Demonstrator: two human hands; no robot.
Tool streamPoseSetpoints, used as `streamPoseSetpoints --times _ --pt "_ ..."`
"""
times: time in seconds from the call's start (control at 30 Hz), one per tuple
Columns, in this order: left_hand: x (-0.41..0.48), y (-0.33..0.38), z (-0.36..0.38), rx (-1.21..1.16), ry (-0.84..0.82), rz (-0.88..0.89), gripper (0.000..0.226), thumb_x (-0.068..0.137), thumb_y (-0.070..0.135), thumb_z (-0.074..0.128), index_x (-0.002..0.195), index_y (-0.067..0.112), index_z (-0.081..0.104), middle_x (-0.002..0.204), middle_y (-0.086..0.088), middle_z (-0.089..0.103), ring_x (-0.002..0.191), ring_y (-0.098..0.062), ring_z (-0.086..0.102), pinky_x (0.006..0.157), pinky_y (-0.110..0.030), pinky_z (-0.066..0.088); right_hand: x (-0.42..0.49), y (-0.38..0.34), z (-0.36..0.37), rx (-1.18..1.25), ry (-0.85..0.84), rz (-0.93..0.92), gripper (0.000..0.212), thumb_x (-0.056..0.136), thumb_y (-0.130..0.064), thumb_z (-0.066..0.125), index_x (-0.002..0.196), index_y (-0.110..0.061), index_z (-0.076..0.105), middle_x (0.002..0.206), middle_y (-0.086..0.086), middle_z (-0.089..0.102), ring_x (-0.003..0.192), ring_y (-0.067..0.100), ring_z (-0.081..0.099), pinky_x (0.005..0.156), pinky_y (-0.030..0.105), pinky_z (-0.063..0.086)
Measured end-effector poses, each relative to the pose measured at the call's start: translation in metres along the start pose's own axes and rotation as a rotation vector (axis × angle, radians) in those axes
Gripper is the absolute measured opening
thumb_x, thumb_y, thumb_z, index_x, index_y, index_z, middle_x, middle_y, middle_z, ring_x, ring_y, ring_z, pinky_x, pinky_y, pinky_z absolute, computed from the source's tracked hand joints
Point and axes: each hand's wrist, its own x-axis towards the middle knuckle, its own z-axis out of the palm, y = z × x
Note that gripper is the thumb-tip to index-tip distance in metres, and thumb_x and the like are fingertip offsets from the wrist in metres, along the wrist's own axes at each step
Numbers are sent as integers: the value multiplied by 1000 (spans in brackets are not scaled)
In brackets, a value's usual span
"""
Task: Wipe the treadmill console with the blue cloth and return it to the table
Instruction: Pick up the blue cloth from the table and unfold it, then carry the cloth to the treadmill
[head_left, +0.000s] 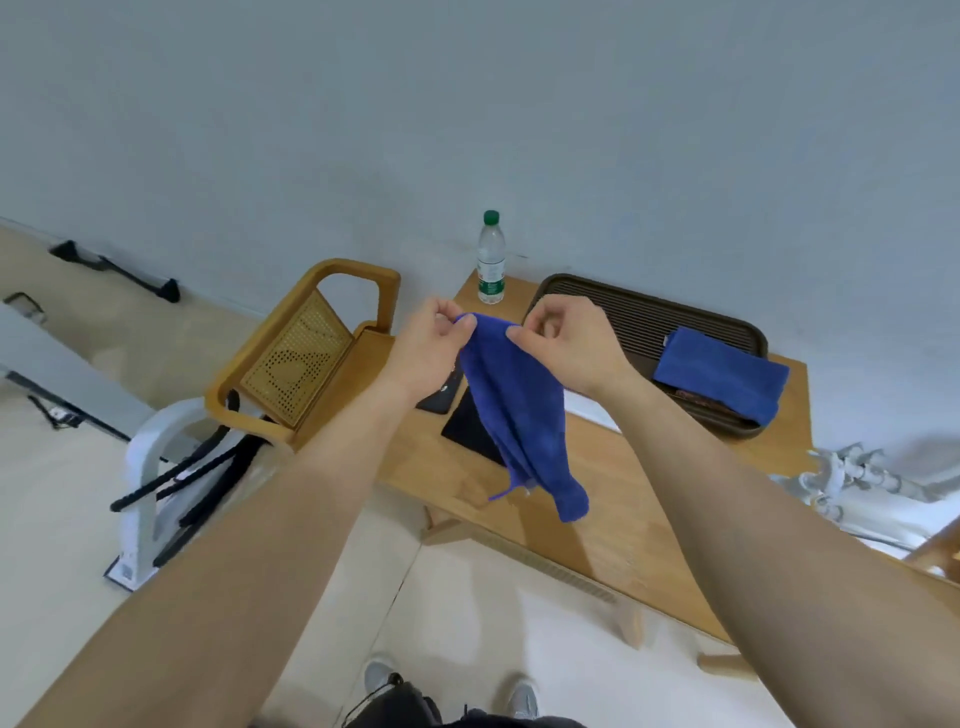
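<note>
A blue cloth (519, 410) hangs in the air above the wooden table (613, 519), drooping down from its top edge. My left hand (434, 345) pinches the cloth's upper left corner. My right hand (563, 343) pinches the upper edge a little to the right, so both hands hold it up. At the far left lies a grey and white machine with black handles, which may be the treadmill (67, 384); its console is not clearly visible.
A second blue cloth (722, 371), folded, lies in a dark slatted tray (597, 301) at the table's back right. A water bottle (491, 260) stands at the back edge. A black pad (470, 426) and a dark phone lie under the cloth. A wooden chair (306, 353) is left of the table.
</note>
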Motion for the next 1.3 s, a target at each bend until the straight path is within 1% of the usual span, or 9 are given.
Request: streamPoseSetpoints --times 0.17,0.33,0.5,0.63,0.73,0.87,1.07,1.2,1.3 --pt "8 -9 -54 143 127 29 11 105 28 45 101 17 47 82 7 51 74 -10 48 65 -26 37 12 -45 44 84 -261 -36 36 86 -38 77 67 -13 59 49 -10 50 48 10 47 53 26 38" --pt "16 -27 -137 129 245 4 14 105 28 44 106 15 44 84 6 51 79 -10 50 73 -29 43 32 -60 100 -52 -550 33 23 82 -37 80 92 -18 72 93 3 77 91 25 72 84 43 57" --pt "19 -72 -231 146 394 -48 11 104 29 45 102 19 42 80 7 50 76 -11 49 66 -25 38 55 -88 176 -299 -704 108 32 103 -33 55 76 -17 60 70 1 59 66 16 54 61 26 41" --pt "-3 -114 -312 117 499 -160 12 102 29 48 103 16 46 88 4 54 82 -12 53 73 -25 41 72 -122 239 -141 -682 133 36 106 -34 51 87 -7 68 73 8 65 66 22 58 60 20 45" --pt "-36 -147 -366 85 443 -305 22 98 43 54 106 23 55 91 11 61 87 -8 58 72 -19 40 83 -169 294 -32 -642 67 41 102 -35 54 90 1 68 80 24 67 66 29 61 64 30 48" --pt "-86 -196 -431 292 279 -469 49 75 74 62 111 41 59 102 21 62 95 -2 59 83 -26 46 87 -241 377 69 -710 10 26 101 -20 56 87 -4 71 70 3 63 55 5 59 52 17 44" --pt "-155 -268 -513 400 115 -717 28 67 48 77 79 31 58 85 5 66 79 -20 63 68 -32 52 73 -321 509 89 -974 -60 22 95 -21 59 79 -17 73 69 -3 68 66 12 63 62 24 49" --pt "-191 -315 -567 321 344 -902 18 79 22 66 73 21 49 75 2 58 69 -20 54 58 -28 41 64 -368 604 7 -1194 -93 21 96 -27 60 90 -15 76 85 6 78 80 14 70 78 31 55" --pt "-222 -345 -613 186 568 -989 18 77 20 66 74 20 49 73 3 57 67 -17 53 57 -27 40 53 -406 681 -98 -1320 -182 27 97 -33 54 85 -17 72 82 1 75 78 18 68 73 31 51"
